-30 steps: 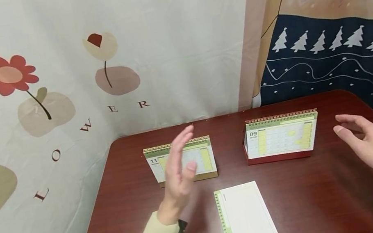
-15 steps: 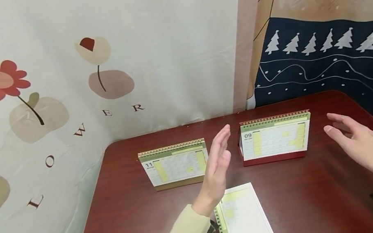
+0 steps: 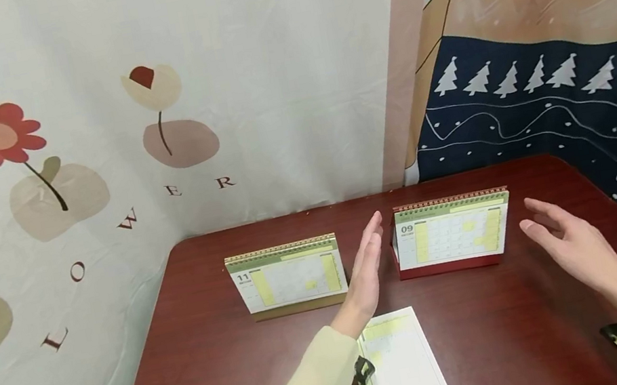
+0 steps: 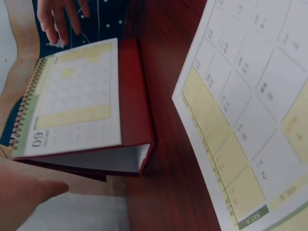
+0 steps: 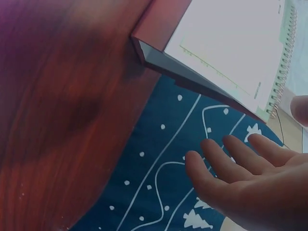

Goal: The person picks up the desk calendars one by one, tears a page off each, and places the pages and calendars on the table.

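Two spiral-bound desk calendars stand near the table's back edge. The red-based desk calendar (image 3: 452,236), showing 09, is on the right; the tan-based desk calendar (image 3: 293,281), showing 11, is on the left. My left hand (image 3: 364,279) hovers between them with straight fingers, holding nothing. Right of the red-based calendar my right hand (image 3: 580,255) hangs in the air, fingers relaxed and apart from it. In the right wrist view that calendar (image 5: 226,53) rises beyond the fingers. A flat calendar pad (image 3: 404,368) lies in front, partly hidden by the left sleeve.
The dark red table (image 3: 204,376) meets a pale curtain (image 3: 278,88) printed with flowers at the back and left. A navy cloth (image 3: 547,102) with white trees hangs at the right.
My left hand has moved right, from in front of the tan-based calendar to the gap between the two. The right hand keeps nearly the same place; the view has shifted slightly.
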Motion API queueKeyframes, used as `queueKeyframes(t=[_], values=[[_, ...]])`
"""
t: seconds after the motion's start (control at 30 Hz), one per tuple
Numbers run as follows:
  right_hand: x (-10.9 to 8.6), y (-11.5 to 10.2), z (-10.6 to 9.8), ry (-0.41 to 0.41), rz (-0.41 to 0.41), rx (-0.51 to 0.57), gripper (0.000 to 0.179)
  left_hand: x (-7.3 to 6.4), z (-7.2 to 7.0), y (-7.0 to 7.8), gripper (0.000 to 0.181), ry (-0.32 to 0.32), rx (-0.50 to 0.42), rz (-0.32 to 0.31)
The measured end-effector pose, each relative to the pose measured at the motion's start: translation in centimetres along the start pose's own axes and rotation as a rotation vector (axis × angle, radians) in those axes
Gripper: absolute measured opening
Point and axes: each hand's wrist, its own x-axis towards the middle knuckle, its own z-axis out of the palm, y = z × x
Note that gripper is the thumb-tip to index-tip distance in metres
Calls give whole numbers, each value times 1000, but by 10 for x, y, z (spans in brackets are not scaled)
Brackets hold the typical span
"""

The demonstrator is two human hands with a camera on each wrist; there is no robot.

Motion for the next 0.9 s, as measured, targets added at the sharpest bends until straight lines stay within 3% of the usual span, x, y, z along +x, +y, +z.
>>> queueKeyframes(t=[0.3, 0.47, 0.9], values=[[1, 3, 10, -79, 3, -6, 76, 23, 1, -11, 58, -14, 102, -19], [3, 3, 19, -108, -5, 45, 77, 24, -1, -12, 56, -26, 137, -3], [-3, 0, 27, -114, -30, 52, 70, 26, -5, -17, 60, -83, 196, 14]])
